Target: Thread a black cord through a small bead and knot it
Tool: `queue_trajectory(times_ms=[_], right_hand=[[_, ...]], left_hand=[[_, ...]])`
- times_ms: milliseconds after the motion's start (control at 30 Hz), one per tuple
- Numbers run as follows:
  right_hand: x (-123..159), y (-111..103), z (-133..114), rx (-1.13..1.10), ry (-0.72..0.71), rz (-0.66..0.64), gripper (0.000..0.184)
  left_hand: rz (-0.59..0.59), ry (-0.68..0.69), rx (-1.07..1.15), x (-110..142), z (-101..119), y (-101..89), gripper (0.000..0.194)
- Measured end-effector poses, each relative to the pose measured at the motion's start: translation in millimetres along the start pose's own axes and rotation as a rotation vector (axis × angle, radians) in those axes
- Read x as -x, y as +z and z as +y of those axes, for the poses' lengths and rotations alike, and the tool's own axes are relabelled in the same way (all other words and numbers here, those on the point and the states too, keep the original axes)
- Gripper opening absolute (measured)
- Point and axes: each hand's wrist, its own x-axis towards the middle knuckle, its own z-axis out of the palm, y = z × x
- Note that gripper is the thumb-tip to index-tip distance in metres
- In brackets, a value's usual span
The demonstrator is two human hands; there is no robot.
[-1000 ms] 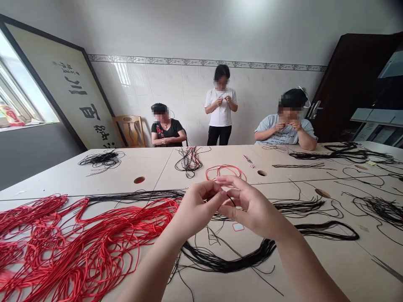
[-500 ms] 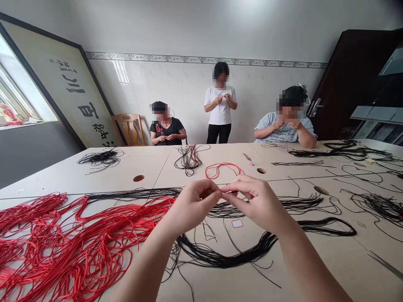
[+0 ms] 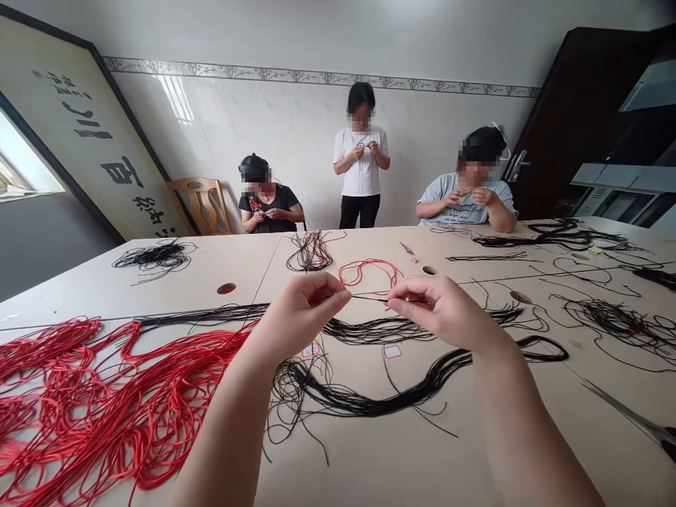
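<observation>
My left hand [image 3: 301, 317] and my right hand [image 3: 438, 312] hover over the table, and their fingertips pinch opposite ends of a short black cord [image 3: 370, 298]. Below them lies a long bundle of black cords [image 3: 364, 400], with a looser black hank [image 3: 377, 329] just beyond it. A large mass of red cords [image 3: 105, 401] spreads on the left. A thin red cord loop [image 3: 367, 272] lies past my hands. Two small red-outlined white squares [image 3: 392, 351] sit on the tabletop near my wrists.
Black cord heaps cover the pale table [image 3: 380, 465], which has round holes [image 3: 226, 288]. Scissors [image 3: 628, 415] lie at the right edge. Beyond it sit a person [image 3: 269, 208] and another person [image 3: 467, 201], with a third person [image 3: 360, 165] standing, each working with their hands.
My hands have drawn apart, and the black cord now spans the gap between them. The whole scene has shifted up and left in view.
</observation>
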Motion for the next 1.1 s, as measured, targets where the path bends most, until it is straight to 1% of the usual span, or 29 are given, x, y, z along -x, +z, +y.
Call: queue_trajectory(times_ms=[200, 333, 533, 700, 800, 867, 933, 1033, 1100], right_hand=[[10.5, -7.0, -8.8, -0.017, 0.005, 0.063, 0.024], [17.7, -10.8, -16.8, -0.01, -0.018, 0.118, 0.022], [26.2, -16.0, -25.7, 0.048, -0.067, 0.194, 0.017], [27.5, -18.1, -26.0, -0.017, -0.048, 0.19, 0.016], [26.0, -14.9, -24.8, -0.018, -0.039, 0.183, 0.014], [24.2, -10.1, -23.7, -0.005, -0.03, 0.19, 0.022], [21.5, -4.5, -22.1, -0.045, -0.009, 0.155, 0.027], [15.9, 0.3, -18.6, -0.131, 0.027, 0.002, 0.028], [11.8, -1.4, -16.2, -0.133, 0.046, -0.068, 0.029]], left_hand=[[0.026, 0.012, -0.025, 6.3, 5.1, -6.9, 0.027], [0.028, -0.009, -0.036, 10.6, 8.8, -11.3, 0.028], [0.033, -0.005, -0.04, 16.5, 12.2, -13.6, 0.028], [0.032, -0.004, -0.054, 17.6, 13.2, -12.6, 0.031], [0.029, 0.006, -0.063, 18.4, 15.0, -12.2, 0.032], [0.023, 0.01, -0.065, 19.1, 16.3, -11.9, 0.033], [0.009, 0.011, -0.066, 19.5, 16.8, -11.5, 0.032], [-0.051, 0.005, -0.089, 19.3, 14.8, -12.0, 0.033], [-0.092, 0.01, -0.115, 19.5, 12.1, -14.3, 0.034]])
